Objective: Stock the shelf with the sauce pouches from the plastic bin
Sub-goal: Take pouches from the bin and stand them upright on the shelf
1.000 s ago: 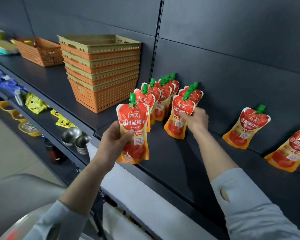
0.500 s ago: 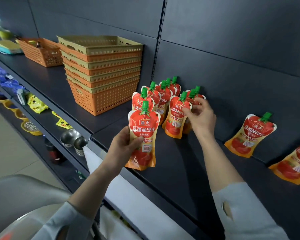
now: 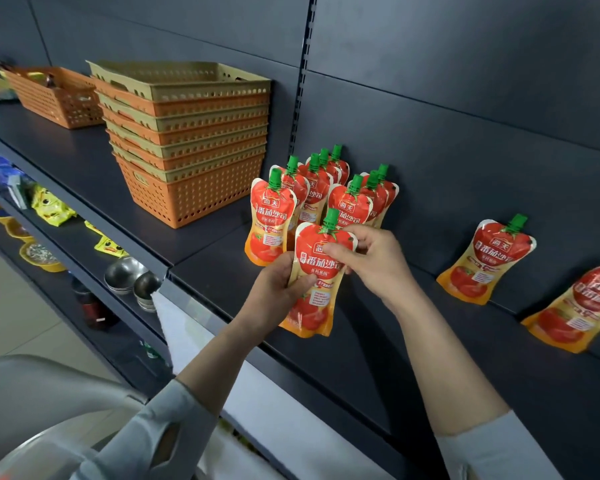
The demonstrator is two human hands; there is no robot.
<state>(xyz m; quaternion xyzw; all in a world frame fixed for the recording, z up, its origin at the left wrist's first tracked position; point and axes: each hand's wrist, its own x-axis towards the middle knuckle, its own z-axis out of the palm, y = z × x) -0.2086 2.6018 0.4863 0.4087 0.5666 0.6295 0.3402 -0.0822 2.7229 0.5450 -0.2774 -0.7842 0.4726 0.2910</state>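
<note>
Both your arms reach forward, forearms bare, and they converge until the hands almost meet. Your left hand (image 3: pixel 278 289) comes in from lower left, palm turned up, and grips a pouch (image 3: pixel 321 266) by its left edge, thumb across the front and fingers behind. Your right hand (image 3: pixel 373 263) comes in from the right, wrist bent, and pinches the pouch's upper right part between thumb and curled fingers.

A shop: dark slotted shelving (image 3: pixel 430 341) stocked with rows of identical sauce pouches (image 3: pixel 326 192) and stacked baskets (image 3: pixel 187 143).
</note>
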